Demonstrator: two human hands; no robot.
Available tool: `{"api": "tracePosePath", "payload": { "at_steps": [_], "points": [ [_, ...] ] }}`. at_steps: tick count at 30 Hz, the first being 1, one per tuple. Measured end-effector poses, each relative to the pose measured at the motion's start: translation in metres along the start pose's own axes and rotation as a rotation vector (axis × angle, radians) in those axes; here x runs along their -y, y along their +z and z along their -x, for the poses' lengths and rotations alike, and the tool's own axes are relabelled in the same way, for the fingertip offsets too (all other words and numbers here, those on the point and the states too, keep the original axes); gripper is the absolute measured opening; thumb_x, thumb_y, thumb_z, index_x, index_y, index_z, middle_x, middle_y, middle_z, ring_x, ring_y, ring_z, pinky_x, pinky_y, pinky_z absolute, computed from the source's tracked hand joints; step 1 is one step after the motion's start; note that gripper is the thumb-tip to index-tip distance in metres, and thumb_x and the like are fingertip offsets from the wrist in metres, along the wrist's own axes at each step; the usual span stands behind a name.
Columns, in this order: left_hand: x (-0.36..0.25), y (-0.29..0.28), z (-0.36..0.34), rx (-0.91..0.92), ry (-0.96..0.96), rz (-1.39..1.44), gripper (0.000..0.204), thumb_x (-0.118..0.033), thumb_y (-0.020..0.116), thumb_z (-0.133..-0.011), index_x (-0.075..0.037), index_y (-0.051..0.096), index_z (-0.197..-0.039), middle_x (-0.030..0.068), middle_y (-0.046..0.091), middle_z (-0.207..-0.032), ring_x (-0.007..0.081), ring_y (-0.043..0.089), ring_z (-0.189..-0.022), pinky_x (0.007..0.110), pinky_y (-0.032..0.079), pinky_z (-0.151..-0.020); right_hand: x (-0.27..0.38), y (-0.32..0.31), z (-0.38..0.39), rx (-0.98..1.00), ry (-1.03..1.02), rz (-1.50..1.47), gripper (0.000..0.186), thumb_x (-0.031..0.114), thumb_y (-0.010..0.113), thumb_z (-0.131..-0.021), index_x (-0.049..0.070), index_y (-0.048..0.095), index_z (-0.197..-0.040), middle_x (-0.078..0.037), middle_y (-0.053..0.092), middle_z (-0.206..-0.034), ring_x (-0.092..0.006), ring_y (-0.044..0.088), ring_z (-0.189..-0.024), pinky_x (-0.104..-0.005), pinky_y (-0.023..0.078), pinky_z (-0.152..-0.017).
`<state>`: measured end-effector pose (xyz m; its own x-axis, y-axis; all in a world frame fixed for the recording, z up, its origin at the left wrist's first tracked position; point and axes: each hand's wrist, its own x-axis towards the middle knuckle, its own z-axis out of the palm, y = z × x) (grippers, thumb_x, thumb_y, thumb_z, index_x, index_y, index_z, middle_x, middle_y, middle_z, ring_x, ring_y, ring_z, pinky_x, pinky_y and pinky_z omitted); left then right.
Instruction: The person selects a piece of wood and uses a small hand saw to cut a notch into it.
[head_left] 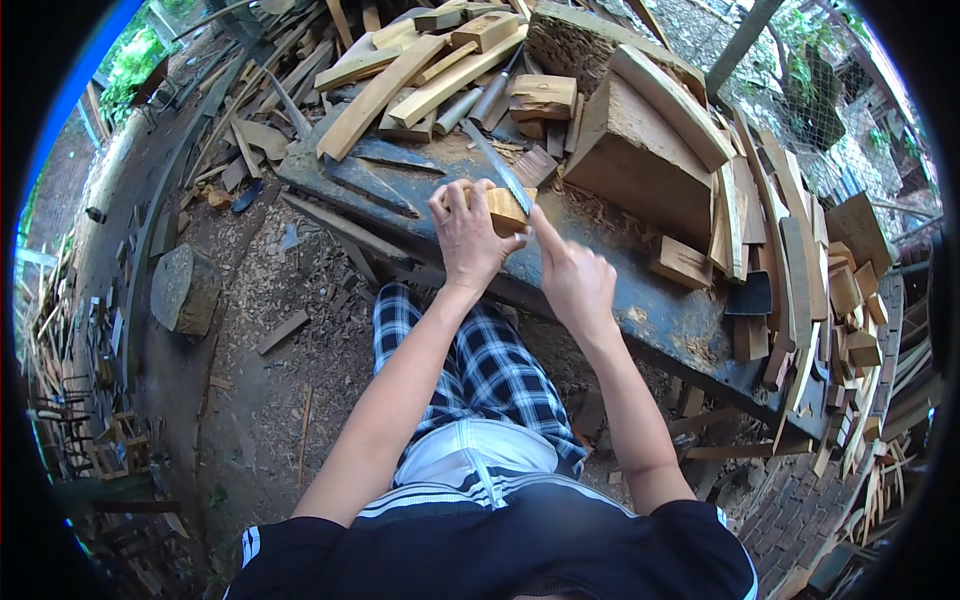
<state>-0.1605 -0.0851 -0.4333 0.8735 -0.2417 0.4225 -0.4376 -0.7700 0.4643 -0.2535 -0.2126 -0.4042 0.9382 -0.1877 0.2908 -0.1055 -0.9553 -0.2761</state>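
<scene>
A small light-brown wood block [508,207] is held on the near edge of the dark workbench [400,222]. My left hand [472,235] wraps round it from the left, fingers over its top and thumb along its near side. At the block's right end, my right hand [578,280] is closed, with the index finger stretched toward the block. A long, narrow metal blade [497,163] runs from that hand across the block's end and away to the upper left. Its handle is hidden in my hand, so I cannot tell whether it is a saw, a file or a knife.
Planks and offcuts [385,95] pile up at the back of the bench. A large wooden block [640,140] stands to the right, with a smaller block [681,262] before it. Curved wood strips [795,250] line the right end. A log stump [185,290] stands on the littered ground.
</scene>
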Motion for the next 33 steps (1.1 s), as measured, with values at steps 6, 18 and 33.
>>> {"api": "tracePosePath", "payload": {
  "at_steps": [6, 18, 33],
  "points": [
    [0.003, 0.006, -0.001, 0.008, -0.009, -0.011, 0.083, -0.038, 0.091, -0.058, -0.009, 0.052, -0.125, 0.0121, 0.045, -0.123, 0.0358, 0.038, -0.122, 0.048, 0.037, -0.106, 0.007, 0.005, -0.004, -0.005, 0.071, -0.029, 0.045, 0.021, 0.057, -0.097, 0.030, 0.057, -0.141, -0.017, 0.068, -0.069, -0.0362, 0.068, -0.061, -0.0484, 0.053, -0.053],
    [0.001, 0.009, -0.001, -0.020, -0.001, -0.011, 0.083, -0.037, 0.092, -0.056, -0.009, 0.052, -0.124, 0.0118, 0.044, -0.120, 0.0349, 0.037, -0.120, 0.047, 0.036, -0.105, 0.001, 0.011, -0.002, -0.029, 0.040, 0.023, 0.049, 0.019, 0.057, -0.095, 0.030, 0.054, -0.143, -0.016, 0.067, -0.067, -0.0346, 0.068, -0.057, -0.0464, 0.053, -0.049],
    [0.003, 0.004, 0.000, 0.020, 0.050, -0.042, 0.079, -0.043, 0.088, -0.060, -0.009, 0.051, -0.121, 0.0122, 0.044, -0.119, 0.0350, 0.036, -0.121, 0.046, 0.034, -0.107, -0.024, 0.051, 0.009, 0.083, 0.212, -0.062, 0.043, 0.027, 0.054, -0.098, 0.033, 0.057, -0.140, -0.017, 0.072, -0.079, -0.0368, 0.071, -0.069, -0.0478, 0.056, -0.058]
  ]
}}
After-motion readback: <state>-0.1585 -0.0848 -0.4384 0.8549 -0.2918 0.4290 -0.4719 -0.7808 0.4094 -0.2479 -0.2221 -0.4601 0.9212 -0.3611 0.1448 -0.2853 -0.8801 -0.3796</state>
